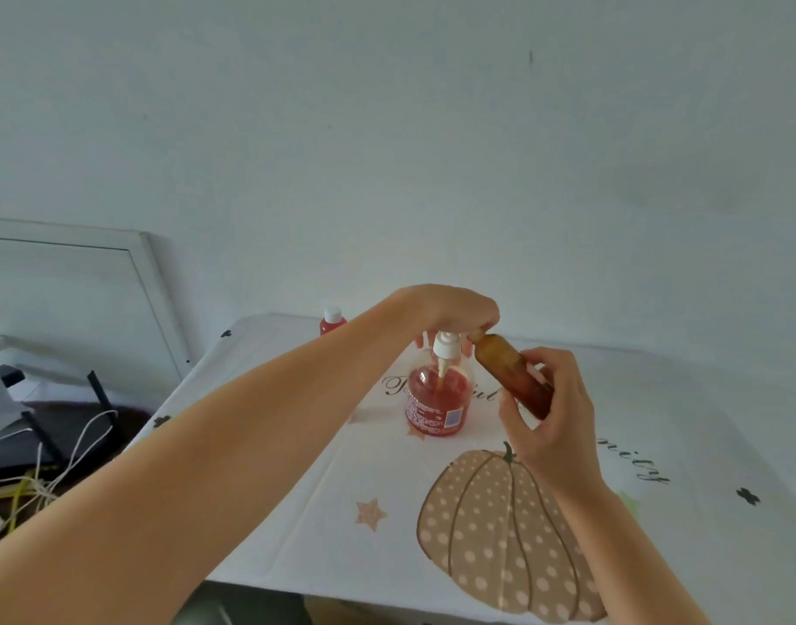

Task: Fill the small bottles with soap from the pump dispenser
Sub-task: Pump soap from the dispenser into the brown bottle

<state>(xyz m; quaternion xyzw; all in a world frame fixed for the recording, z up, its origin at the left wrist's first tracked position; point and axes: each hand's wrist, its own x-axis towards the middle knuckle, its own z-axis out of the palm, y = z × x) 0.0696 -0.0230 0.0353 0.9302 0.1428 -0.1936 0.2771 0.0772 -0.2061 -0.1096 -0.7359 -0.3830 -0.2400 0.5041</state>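
Amber and slim, the bottle (pixel 504 367) lies tilted in the right hand (pixel 553 426). Thumb and curled fingers pinch its lower half, and its open mouth points up past the fingertips toward the nozzle. The tilt looks meant to bring the mouth right to the spout, so soap runs in rather than onto the cloth (pixel 306 543). Whether mouth and spout touch I cannot tell, because the left thumb covers that spot.

The dispenser (pixel 437 399) stands upright just beyond the right fingertips, about half full of red soap. The left hand (pixel 450 309) sits palm down on its pump head. Its fingers bend over the far side with the tips showing beneath, the wrist is arched, and the forearm reaches in across the table. That pose suits pressing down.

A second bottle (pixel 333 321), red with a white cap, stands well beyond the left fingers at the cloth's far edge and is likely already filled.
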